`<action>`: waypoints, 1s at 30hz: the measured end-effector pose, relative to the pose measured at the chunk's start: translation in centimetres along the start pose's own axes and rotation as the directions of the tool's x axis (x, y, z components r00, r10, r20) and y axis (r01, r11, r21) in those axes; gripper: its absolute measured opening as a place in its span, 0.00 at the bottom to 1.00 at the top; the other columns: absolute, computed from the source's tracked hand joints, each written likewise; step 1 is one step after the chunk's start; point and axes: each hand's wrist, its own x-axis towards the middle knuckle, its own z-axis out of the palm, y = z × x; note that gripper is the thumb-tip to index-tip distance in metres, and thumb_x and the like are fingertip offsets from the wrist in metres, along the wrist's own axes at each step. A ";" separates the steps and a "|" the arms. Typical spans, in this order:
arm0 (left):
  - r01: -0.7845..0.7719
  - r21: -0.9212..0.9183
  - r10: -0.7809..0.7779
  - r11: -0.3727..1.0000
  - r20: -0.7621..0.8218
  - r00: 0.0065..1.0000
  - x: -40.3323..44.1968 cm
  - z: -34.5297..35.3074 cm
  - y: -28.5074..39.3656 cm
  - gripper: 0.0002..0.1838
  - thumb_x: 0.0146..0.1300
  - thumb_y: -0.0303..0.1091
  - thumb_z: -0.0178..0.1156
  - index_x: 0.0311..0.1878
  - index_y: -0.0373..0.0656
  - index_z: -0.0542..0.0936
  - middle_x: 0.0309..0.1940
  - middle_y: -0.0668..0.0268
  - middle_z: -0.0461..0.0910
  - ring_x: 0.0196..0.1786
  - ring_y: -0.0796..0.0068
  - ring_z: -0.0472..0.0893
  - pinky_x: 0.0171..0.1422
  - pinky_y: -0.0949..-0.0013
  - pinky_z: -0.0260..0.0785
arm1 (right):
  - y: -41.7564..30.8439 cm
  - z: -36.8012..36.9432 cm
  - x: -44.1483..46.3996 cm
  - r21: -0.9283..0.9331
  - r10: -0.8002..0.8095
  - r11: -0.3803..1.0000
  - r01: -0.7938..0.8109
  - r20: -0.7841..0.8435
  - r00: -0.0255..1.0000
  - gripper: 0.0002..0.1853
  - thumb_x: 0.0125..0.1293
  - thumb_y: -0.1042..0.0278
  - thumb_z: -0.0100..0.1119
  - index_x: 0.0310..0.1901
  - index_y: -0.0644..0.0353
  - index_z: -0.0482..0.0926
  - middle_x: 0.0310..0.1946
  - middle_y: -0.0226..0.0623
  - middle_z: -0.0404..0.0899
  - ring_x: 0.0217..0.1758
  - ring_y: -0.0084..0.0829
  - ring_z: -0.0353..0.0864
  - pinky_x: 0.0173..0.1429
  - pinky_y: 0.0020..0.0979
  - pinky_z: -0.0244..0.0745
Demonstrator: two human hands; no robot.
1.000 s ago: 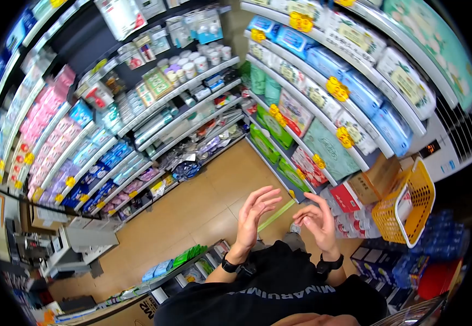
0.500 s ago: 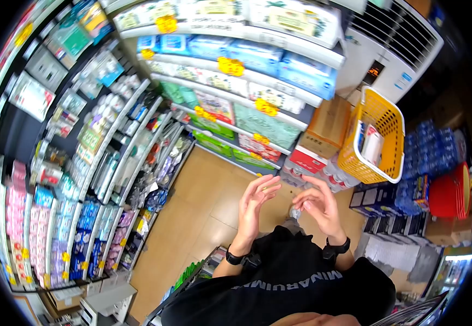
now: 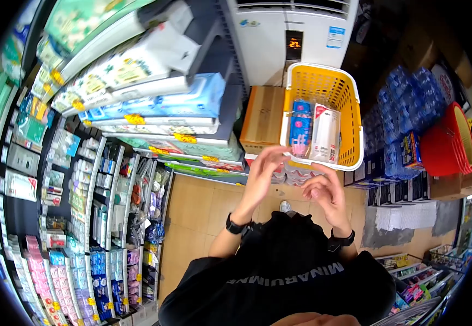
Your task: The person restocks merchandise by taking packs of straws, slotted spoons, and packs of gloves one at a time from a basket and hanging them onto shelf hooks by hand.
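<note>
A yellow basket (image 3: 351, 117) with a white rim stands just beyond my hands. Inside it lie a blue and pink packet (image 3: 301, 127) and a white and red package (image 3: 325, 133). My left hand (image 3: 267, 171) is raised before the basket's near left corner, fingers apart and curved, holding nothing. To the right, my right hand (image 3: 325, 190) is lifted just below the near rim, its fingers loosely bent and empty. Whether the left fingertips touch the rim I cannot tell. Left of the basket sits a brown cardboard box (image 3: 262, 117).
Shelves of tissue packs (image 3: 154, 103) rise at the left, with racks of small packaged goods (image 3: 100, 217) beyond. A white air conditioner (image 3: 263, 43) stands behind the basket. Red buckets (image 3: 445, 144) and blue bottle packs (image 3: 396, 117) are at the right.
The view has swung to the right, so the basket now lies straight ahead and the shelves have shifted left. Both hands remain raised and empty, now nearer the basket in view.
</note>
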 end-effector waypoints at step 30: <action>-0.112 0.951 0.285 0.287 0.026 0.958 30.6 4.1 -8.0 0.17 0.65 0.37 0.62 0.54 0.38 0.81 0.56 0.47 0.79 0.62 0.46 0.76 0.65 0.53 0.70 | 5.1 -18.1 0.5 -0.449 -0.135 0.875 -0.181 -0.585 0.800 0.23 0.70 0.73 0.62 0.65 0.60 0.70 0.47 0.32 0.74 0.47 0.23 0.74 0.49 0.25 0.73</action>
